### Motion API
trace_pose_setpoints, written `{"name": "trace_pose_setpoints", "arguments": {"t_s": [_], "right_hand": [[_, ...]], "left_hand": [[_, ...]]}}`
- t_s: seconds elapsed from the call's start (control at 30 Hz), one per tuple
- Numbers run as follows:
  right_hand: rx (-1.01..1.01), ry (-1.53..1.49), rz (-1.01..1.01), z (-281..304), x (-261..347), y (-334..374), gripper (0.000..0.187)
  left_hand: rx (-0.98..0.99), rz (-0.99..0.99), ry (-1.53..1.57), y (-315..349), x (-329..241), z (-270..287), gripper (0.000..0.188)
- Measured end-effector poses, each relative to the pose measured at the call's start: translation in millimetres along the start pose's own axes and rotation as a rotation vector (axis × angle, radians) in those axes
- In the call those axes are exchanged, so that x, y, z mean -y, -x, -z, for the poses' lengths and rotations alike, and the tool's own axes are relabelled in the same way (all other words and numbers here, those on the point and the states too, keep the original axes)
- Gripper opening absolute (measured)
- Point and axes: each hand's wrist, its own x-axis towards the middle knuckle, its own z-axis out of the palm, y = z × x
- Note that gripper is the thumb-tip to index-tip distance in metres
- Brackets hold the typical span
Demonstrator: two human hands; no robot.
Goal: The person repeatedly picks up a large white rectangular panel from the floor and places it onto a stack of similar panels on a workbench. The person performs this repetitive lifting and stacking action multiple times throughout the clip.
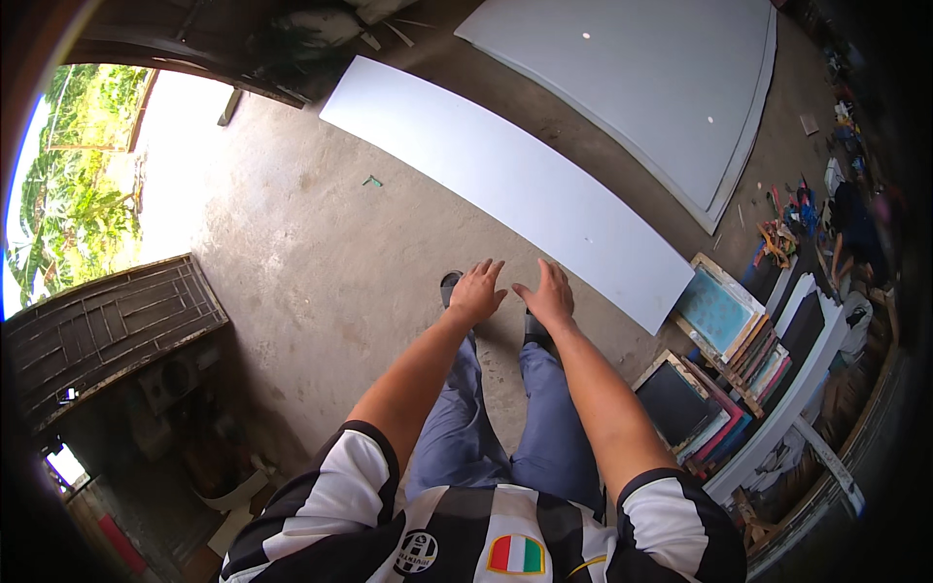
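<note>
Both hands empty, nothing gripped. Left hand (pixel 475 293) and right hand (pixel 550 294) sit at frame centre, fairly wide, fingers loosely spread, thumbs toward each other, a gap between them. Nearest thing: the long white panel (pixel 505 185), running from upper left of centre down to right of centre, seemingly flat over the concrete floor (pixel 292 223). Right fingertips line up near its lower edge; we can't tell the height gap, but see no grip.

For good handling, we'd judge: set the hands farther apart along that long edge, fingers under, thumbs on top, knees bent, so the sheet doesn't flex. We'd mind its lower-right end, right beside the stacked frames (pixel 719 311), and the big grey sheet (pixel 651 87) at upper right; swinging carelessly could scrape either. Small green piece (pixel 372 181) lies left of the panel.
</note>
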Motion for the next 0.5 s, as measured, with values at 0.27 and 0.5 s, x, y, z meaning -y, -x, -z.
{"name": "trace_pose_setpoints", "arguments": {"t_s": [0.27, 0.5], "right_hand": [[0.073, 0.265, -0.1, -57.0, -0.7, -91.5, 0.101], [-0.062, 0.564, -0.028, -146.4, -50.6, -183.0, 0.114]], "left_hand": [[0.049, -0.152, -0.299, -86.6, 83.7, 24.7, 0.076], [0.029, -0.232, -0.597, -204.3, 166.7, -24.7, 0.09]]}}
